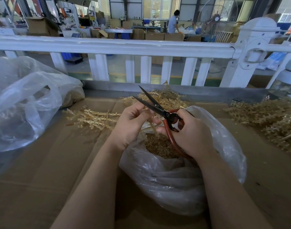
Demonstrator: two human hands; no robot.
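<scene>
Head view: scissors [156, 105], red handles, blades parted, gripped in right hand [189, 134] with fingers curled round the handles. Left hand [133, 123] pinches a thin amber plastic sprue [150, 124] just beside the blades, over a clear bag [216, 146] of cut pieces on cardboard [58, 162].

A bag [174, 179] holds small pieces [159, 146] at the centre. One branch pile [166, 100] lies at 12 o'clock, another pile [270, 119] at 3, a second bag [25, 104] at 9, a fence [108, 45] behind.

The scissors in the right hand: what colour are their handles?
Red-brown handles, with dark blades, on the scissors gripped by the right hand; head view.
</scene>
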